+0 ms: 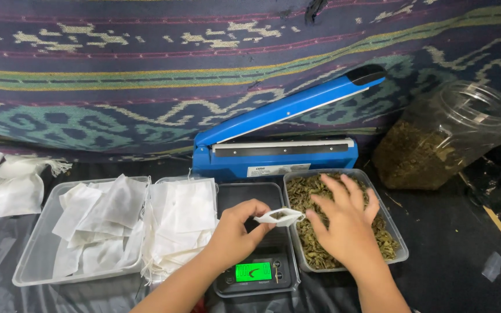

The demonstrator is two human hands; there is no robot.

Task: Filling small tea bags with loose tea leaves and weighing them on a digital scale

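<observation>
dark plastic sheeting covers the surface. left hand [236, 232] pinches an open sachet [280, 217] above the scale [256, 240]; right hand [343, 223], fingers spread, rests in the leaf tub [398, 243]. sachet nearly empty; sealer [276, 148] stands open.

The things rest on a dark floor [453, 243] covered in clear plastic sheeting, with a patterned woven cloth [146, 75] behind. Directly below the fingers [343, 191] sits a small digital scale [256, 255] with a green-lit display. Just beside them, on the right, a clear tub of dried green leaves [389, 243] touches the scale. Left of the fingers lie a stack of white pouches [181, 226] and a clear tray of more pouches [82, 232]. Beyond the fingers stands a blue heat sealer [279, 148]; far right, a tilted clear jar of leaves [442, 136].
</observation>
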